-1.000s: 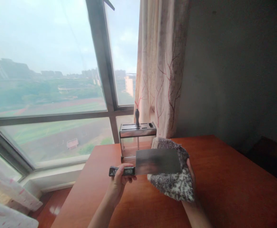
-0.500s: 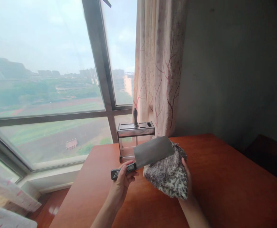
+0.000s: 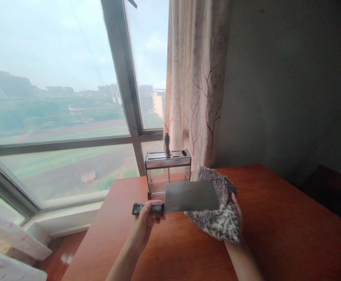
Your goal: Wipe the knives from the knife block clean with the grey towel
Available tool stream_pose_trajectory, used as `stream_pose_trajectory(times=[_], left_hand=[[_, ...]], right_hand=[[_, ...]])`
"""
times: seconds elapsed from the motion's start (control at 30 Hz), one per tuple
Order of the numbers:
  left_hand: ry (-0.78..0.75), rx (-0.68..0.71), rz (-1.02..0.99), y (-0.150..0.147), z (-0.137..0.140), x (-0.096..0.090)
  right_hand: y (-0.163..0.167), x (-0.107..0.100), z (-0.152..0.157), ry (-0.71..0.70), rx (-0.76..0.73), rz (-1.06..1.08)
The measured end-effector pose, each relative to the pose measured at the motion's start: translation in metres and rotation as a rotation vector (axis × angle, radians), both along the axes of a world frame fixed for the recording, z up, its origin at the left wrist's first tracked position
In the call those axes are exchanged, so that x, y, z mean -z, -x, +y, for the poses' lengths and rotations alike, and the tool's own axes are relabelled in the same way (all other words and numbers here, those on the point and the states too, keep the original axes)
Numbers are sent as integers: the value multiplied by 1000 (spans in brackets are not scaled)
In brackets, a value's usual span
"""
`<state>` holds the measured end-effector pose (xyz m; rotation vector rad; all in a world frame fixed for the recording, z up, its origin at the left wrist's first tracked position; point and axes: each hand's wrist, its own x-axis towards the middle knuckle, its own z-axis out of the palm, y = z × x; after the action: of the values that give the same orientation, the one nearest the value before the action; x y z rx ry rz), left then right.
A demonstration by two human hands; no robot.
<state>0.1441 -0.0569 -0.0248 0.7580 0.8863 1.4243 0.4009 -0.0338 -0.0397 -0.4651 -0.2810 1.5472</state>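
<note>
A cleaver (image 3: 191, 196) with a broad grey blade and a dark handle is held up over the table, its blade pointing right. My left hand (image 3: 147, 216) is closed round the handle, thumb on top. On the right, my right hand (image 3: 237, 208) grips a fluffy grey-and-white cloth (image 3: 221, 224) from behind; most of its fingers are hidden by it. The blade's far end overlaps the cloth in view; whether they touch I cannot tell. Behind the blade stands a knife block (image 3: 168, 158) with clear sides and a slotted metal top, a dark-handled tool upright in it.
The reddish-brown table (image 3: 276, 218) stretches under my hands. A large window (image 3: 56, 97) fills the left, with a patterned curtain (image 3: 199, 78) beside it. More curtain fabric (image 3: 6, 246) hangs at the lower left. A dark wall (image 3: 281, 86) rises at the right.
The cleaver has turned from slanting up to the right to nearly level, its blade lower. The cloth and my right hand have shifted slightly right, leaving more of the blade uncovered.
</note>
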Motion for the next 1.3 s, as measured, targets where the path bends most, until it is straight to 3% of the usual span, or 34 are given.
stream_pose_trajectory(times=[0.2, 0.37, 0.53, 0.8, 1.1, 1.3], left_hand=[[-4, -91, -92, -13, -2, -1], [20, -55, -180, -31, -9, -1], [-2, -35, -94, -51, -21, 6], [11, -32, -102, -49, -19, 12], [-28, -37, -58, -43, -17, 8], [-7, 1, -3, -37, -9, 14]], right_hand=[[13, 5, -3, -123, 53, -56], [34, 7, -8, -145, -142, -222], [44, 6, -14, -157, -259, -334], [47, 5, -19, -135, -343, -205], [34, 3, -13, 62, -126, 25], [9, 11, -2, 56, 54, 25]])
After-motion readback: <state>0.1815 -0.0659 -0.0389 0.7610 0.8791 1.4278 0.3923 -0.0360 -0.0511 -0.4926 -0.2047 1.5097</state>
